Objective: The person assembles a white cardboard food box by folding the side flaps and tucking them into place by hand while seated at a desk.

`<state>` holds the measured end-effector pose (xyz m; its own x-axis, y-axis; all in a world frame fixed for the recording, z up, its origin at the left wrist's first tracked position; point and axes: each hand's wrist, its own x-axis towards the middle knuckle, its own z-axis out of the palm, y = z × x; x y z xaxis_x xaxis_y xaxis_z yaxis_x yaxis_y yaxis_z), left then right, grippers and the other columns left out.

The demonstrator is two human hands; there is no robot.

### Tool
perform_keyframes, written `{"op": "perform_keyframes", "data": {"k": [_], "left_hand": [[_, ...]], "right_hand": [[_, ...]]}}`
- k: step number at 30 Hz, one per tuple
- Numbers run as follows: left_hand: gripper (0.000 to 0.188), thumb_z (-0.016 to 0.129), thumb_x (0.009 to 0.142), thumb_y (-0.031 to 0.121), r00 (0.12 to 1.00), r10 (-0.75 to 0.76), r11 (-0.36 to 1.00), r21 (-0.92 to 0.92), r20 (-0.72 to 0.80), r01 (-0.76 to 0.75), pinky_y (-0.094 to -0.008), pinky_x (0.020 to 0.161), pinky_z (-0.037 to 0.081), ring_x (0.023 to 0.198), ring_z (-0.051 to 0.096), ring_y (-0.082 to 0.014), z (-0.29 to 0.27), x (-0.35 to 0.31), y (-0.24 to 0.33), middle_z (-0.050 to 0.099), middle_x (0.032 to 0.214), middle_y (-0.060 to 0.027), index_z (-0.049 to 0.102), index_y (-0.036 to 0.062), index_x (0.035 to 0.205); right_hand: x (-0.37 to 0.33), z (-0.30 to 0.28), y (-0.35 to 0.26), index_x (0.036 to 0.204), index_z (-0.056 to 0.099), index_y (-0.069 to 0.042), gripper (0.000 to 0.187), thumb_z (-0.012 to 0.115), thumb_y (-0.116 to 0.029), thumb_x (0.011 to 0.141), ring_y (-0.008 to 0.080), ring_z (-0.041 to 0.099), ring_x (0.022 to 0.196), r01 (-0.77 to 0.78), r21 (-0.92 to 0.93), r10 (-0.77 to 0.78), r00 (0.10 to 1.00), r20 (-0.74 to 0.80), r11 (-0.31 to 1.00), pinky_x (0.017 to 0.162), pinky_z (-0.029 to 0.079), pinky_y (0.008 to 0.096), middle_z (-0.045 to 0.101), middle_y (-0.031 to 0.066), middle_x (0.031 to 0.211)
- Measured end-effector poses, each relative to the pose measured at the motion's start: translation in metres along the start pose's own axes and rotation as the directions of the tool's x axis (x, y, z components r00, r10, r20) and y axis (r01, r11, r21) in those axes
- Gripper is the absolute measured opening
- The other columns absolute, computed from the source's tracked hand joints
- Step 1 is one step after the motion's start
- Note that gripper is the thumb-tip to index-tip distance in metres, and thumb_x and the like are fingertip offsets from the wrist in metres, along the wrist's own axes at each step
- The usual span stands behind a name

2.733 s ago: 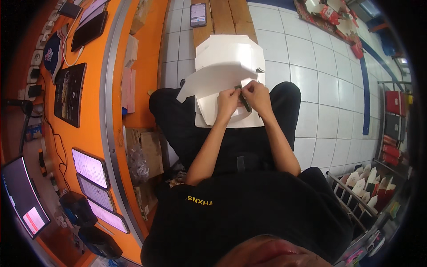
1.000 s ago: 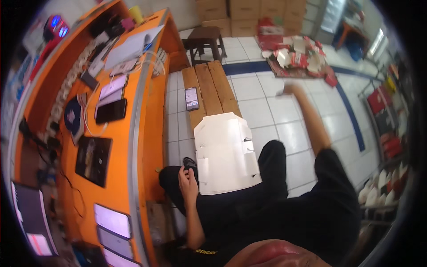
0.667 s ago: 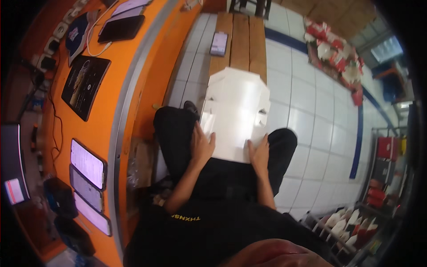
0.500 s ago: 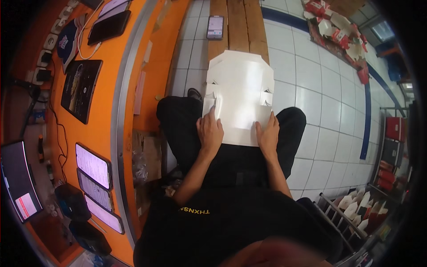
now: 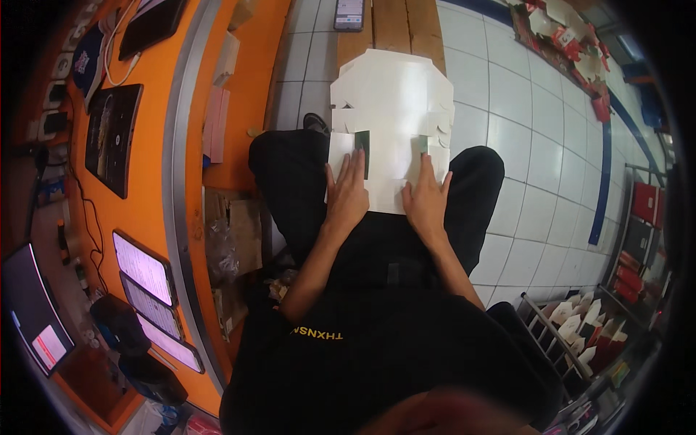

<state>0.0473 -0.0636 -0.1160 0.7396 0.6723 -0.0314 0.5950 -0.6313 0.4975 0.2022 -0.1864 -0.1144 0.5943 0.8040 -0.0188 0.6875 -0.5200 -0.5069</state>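
Note:
A glossy white cardboard box blank lies across my lap and the end of a wooden bench. It has cut corners at its far end and slits along both sides. My left hand rests on its near left part, fingers stretched over a side flap that is turned inward. Mirroring it, my right hand presses the near right flap with extended fingers. Small dark green patches show beside the fingertips of both hands. Each thumb stands apart from its fingers. What lies beneath the blank is hidden.
A phone lies farther along the bench. To my left, an orange counter holds a tablet and several lit phones. On the right, folded boxes fill a metal rack; more red and white cartons lie at the far right.
The near side flaps have turned inward, and green patches now show. My fingers have shifted from the blank's side edges onto these flaps. The whole view has tilted slightly.

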Motion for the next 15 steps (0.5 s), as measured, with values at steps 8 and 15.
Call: {"op": "perform_keyframes", "data": {"k": [8, 15], "left_hand": [[0.086, 0.062, 0.089, 0.036, 0.999, 0.010, 0.985, 0.174, 0.038, -0.016, -0.0731, 0.120, -0.003, 0.158, 0.018, -0.0373, 0.009, 0.023, 0.007, 0.029, 0.167, -0.0226, 0.031, -0.0088, 0.156], [0.045, 0.068, 0.093, 0.028, 0.972, 0.045, 0.983, -0.161, -0.231, -0.084, -0.0488, 0.090, 0.051, 0.102, 0.065, -0.0375, 0.032, 0.056, 0.047, 0.068, 0.112, -0.0182, 0.065, -0.0019, 0.126]], "right_hand": [[-0.005, 0.016, 0.002, 0.150, 0.043, 0.007, 0.072, 0.059, -0.031, 0.092, 0.0338, 0.042, 0.147, 0.147, -0.334, -0.140, 0.989, 0.045, 0.931, 0.119, 0.011, 0.0741, 0.045, 0.0239, 0.156], [-0.006, -0.001, 0.011, 0.150, 0.048, -0.005, 0.062, 0.061, -0.028, 0.094, 0.0347, 0.039, 0.149, 0.058, -0.155, -0.046, 0.995, 0.083, 0.986, 0.117, 0.012, 0.0767, 0.045, 0.0151, 0.159]]}}
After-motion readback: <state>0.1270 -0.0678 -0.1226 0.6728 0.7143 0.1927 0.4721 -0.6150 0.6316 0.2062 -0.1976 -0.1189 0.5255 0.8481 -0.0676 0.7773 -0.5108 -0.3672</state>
